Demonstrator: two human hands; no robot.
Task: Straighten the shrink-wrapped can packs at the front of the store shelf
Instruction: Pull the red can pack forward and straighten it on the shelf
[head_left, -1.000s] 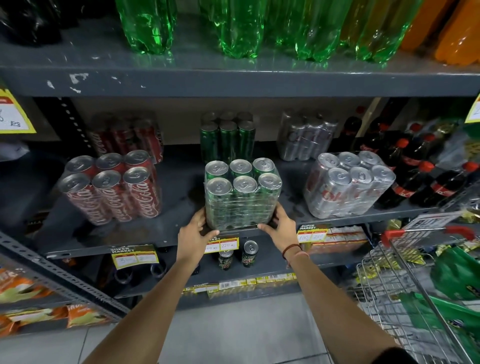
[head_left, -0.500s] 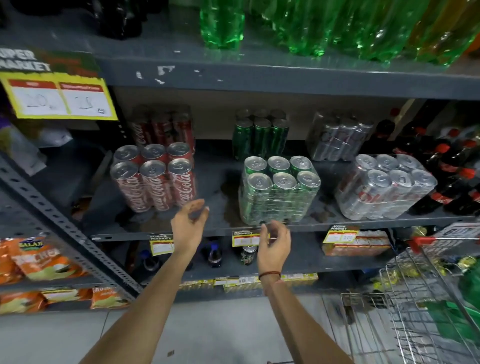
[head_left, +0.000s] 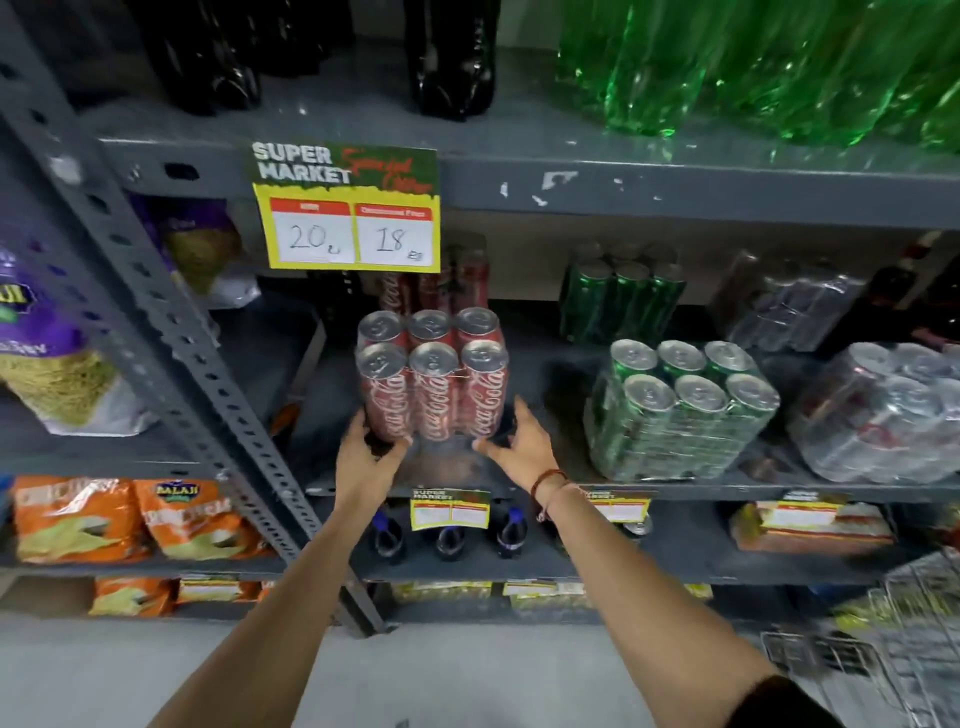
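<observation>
Two hands are set low on one red can pack (head_left: 432, 379) — left hand (head_left: 366, 457) cupped against its front-left corner, right hand (head_left: 522, 441) spread wide, fingertips at its front-right base. Six cans are held in shrink film, set back from the shelf (head_left: 727, 491) edge. Risk judged: uneven pull could skew the pack or tear film. Green can pack (head_left: 680, 410) stands apart, rightward — six cans.

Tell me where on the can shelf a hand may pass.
Bare shelf lies between the red can pack and the green can pack. Green pack and silver pack nearly touch; crowded there.
</observation>
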